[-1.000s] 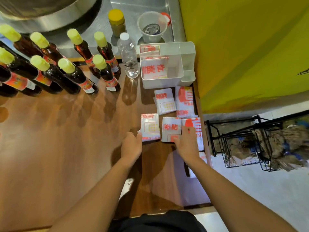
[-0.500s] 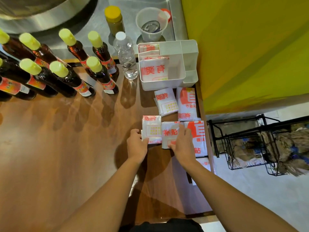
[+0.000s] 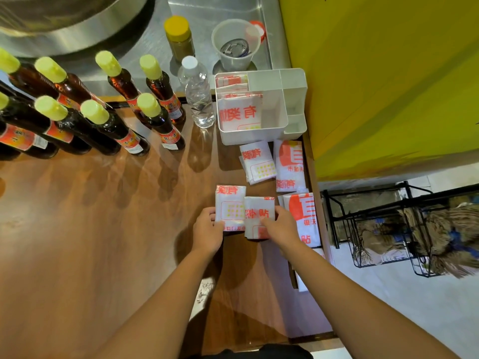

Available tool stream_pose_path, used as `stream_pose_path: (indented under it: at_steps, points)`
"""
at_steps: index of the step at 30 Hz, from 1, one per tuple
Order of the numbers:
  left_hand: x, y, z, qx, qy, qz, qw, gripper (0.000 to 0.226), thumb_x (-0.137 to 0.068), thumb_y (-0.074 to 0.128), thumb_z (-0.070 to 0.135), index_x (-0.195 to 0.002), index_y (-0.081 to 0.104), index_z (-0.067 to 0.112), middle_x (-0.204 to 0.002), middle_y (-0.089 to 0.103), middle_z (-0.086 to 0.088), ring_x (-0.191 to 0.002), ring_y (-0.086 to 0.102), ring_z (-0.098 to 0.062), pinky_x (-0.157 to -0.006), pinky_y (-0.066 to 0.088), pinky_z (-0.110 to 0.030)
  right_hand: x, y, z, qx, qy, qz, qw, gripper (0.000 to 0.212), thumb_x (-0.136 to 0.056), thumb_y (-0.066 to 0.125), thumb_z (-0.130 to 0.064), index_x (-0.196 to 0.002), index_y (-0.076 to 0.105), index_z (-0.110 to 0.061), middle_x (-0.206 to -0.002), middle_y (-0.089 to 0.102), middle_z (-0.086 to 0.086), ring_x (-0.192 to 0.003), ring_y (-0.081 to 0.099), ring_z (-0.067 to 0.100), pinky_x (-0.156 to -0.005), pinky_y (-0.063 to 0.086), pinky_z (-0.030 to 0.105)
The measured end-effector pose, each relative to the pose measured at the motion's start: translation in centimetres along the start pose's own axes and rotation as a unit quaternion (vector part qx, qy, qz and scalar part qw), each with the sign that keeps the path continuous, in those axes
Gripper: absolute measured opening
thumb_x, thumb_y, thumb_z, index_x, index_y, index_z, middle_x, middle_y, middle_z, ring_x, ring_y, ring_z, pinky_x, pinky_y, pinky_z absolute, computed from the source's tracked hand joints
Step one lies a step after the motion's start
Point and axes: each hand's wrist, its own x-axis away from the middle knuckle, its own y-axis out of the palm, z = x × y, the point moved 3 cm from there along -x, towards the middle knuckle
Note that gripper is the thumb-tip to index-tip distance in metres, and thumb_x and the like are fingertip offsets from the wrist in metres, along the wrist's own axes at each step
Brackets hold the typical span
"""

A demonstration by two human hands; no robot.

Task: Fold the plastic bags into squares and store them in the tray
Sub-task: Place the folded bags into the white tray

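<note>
A wooden table [image 3: 90, 242] carries all the items. At its near right, two folded plastic bags are held side by side. The left folded bag [image 3: 230, 206] is gripped at its near left edge by the left hand [image 3: 207, 230], whose fingers are curled round that edge. The right folded bag [image 3: 259, 215], slightly overlapping the left one, is pinched at its right side by the right hand [image 3: 281, 225]. Just right of these, a longer folded bag [image 3: 305, 216] lies flat at the table edge. Farther on, two more folded bags [image 3: 272, 163] lie side by side. Beyond them stands the white tray [image 3: 293, 99], with folded bags [image 3: 239, 112] stored upright in its left compartment. Left of the tray, a clear water bottle [image 3: 197, 92] and a group of dark sauce bottles [image 3: 103, 117] with yellow-green caps are placed. At the far end, a plastic cup [image 3: 236, 45] and a yellow-lidded jar [image 3: 179, 37] stand on a steel surface.
</note>
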Motion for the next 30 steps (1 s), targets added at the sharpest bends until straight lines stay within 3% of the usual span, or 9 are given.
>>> stream_pose_path:
  at_steps: [4,7,10,12,14,17,21,24,30]
  points:
    - [0.3,-0.6,0.4,0.027,0.006,0.008,1.000,0.028,-0.101,0.049,0.002,-0.122,0.061,0.015,-0.113,0.069,0.001,-0.102,0.068,-0.012,-0.084,0.059,-0.029,0.3,-0.9,-0.4,-0.027,0.005,-0.014,1.000,0.032,-0.100,0.058,-0.012,-0.133,0.059,-0.013,-0.132,0.064,0.005,-0.123,0.060,0.025,-0.094,0.057,0.041]
    - [0.6,-1.8,1.2,0.054,0.010,0.013,0.998,0.027,-0.101,0.049,-0.001,-0.117,0.060,0.018,-0.111,0.069,0.002,-0.096,0.067,-0.005,-0.072,0.056,-0.016,0.5,-2.1,-0.9,-0.035,-0.019,-0.018,0.999,0.034,-0.100,0.058,-0.012,-0.134,0.059,-0.014,-0.130,0.065,0.004,-0.122,0.061,0.024,-0.093,0.058,0.041]
    - [0.8,-3.3,3.2,0.107,0.025,0.023,0.994,0.024,-0.100,0.055,0.003,-0.117,0.061,0.019,-0.110,0.070,0.006,-0.100,0.068,-0.007,-0.068,0.055,-0.015,0.3,-4.0,-2.9,-0.047,-0.058,-0.015,0.997,0.026,-0.099,0.060,-0.010,-0.125,0.064,-0.012,-0.116,0.070,0.001,-0.111,0.066,0.019,-0.084,0.059,0.031]
    - [0.5,-4.1,5.4,0.123,0.034,0.025,0.991,0.023,-0.100,0.057,0.007,-0.117,0.060,0.023,-0.106,0.068,0.012,-0.097,0.068,-0.003,-0.065,0.055,-0.013,-0.1,-5.3,-4.9,-0.073,-0.081,-0.012,0.994,0.022,-0.099,0.060,-0.009,-0.120,0.066,-0.015,-0.106,0.070,-0.004,-0.097,0.068,0.010,-0.069,0.056,0.018]
    - [-0.4,-4.6,8.1,0.141,0.049,0.023,0.989,0.025,-0.100,0.058,0.006,-0.117,0.060,0.024,-0.106,0.069,0.014,-0.095,0.068,0.001,-0.068,0.056,-0.014,-0.9,-6.5,-7.8,-0.082,-0.112,-0.007,0.990,0.020,-0.099,0.061,-0.008,-0.115,0.067,-0.017,-0.101,0.070,-0.006,-0.089,0.067,0.007,-0.062,0.052,0.015]
    - [-2.2,-5.3,12.7,0.147,0.078,0.030,0.986,0.026,-0.097,0.060,0.003,-0.116,0.064,0.021,-0.108,0.072,0.010,-0.093,0.069,0.000,-0.069,0.055,-0.015,-2.7,-8.1,-12.8,-0.083,-0.159,0.020,0.984,0.014,-0.098,0.062,-0.009,-0.106,0.066,-0.019,-0.097,0.071,-0.002,-0.087,0.067,0.015,-0.067,0.052,0.025]
    - [-4.6,-5.4,17.5,0.146,0.112,0.031,0.982,0.029,-0.095,0.060,0.004,-0.106,0.063,0.031,-0.106,0.074,0.011,-0.098,0.071,-0.008,-0.085,0.057,-0.031,-5.4,-10.1,-19.1,-0.116,-0.202,0.039,0.972,0.017,-0.099,0.061,-0.009,-0.113,0.067,-0.016,-0.104,0.072,0.003,-0.092,0.068,0.016,-0.072,0.057,0.029]
    - [-6.1,-5.1,19.8,0.157,0.122,0.026,0.980,0.029,-0.096,0.056,-0.001,-0.109,0.062,0.023,-0.103,0.072,0.011,-0.093,0.068,0.000,-0.081,0.055,-0.020,-7.8,-11.3,-22.8,-0.107,-0.222,0.077,0.966,0.019,-0.098,0.062,-0.007,-0.115,0.067,-0.014,-0.097,0.069,-0.001,-0.081,0.062,0.009,-0.060,0.047,0.019]
    - [-8.4,-4.2,20.4,0.148,0.129,0.031,0.980,0.028,-0.096,0.054,-0.004,-0.116,0.061,0.015,-0.103,0.070,0.010,-0.083,0.066,0.011,-0.067,0.051,-0.008,-12.6,-12.6,-27.9,-0.058,-0.256,0.146,0.954,0.026,-0.094,0.061,-0.001,-0.113,0.068,-0.018,-0.103,0.067,-0.001,-0.098,0.063,0.016,-0.078,0.048,0.027]
